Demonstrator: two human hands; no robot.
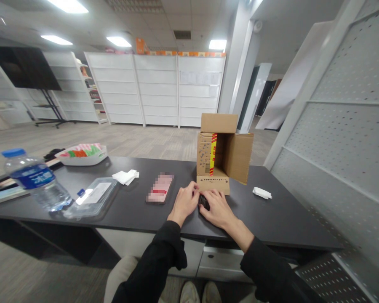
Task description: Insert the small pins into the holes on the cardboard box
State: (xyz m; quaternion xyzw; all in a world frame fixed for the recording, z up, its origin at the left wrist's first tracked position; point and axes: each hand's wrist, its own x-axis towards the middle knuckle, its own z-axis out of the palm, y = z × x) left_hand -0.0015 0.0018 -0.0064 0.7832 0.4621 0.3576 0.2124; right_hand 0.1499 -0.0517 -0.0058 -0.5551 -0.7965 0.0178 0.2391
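An opened cardboard box [204,153] stands on the desk in front of me, its flaps spread and its inside facing me. Dark dots run in a row across its lower flap [213,181], and more spots mark its left flap. My right hand [217,208] is curled over a small, dark, ridged object [204,202] at that flap's near edge; its kind cannot be made out. Close beside it, my left hand [185,201] has its fingers drawn together near the flap's left corner. Whatever its fingertips hold, if anything, is hidden.
Left of my hands lie a phone [160,189], a crumpled tissue [126,176] and a clear plastic case [96,198]. A water bottle [34,179] and a white tray [82,159] of colourful packets stand farther left. Another tissue [262,193] lies right of the box.
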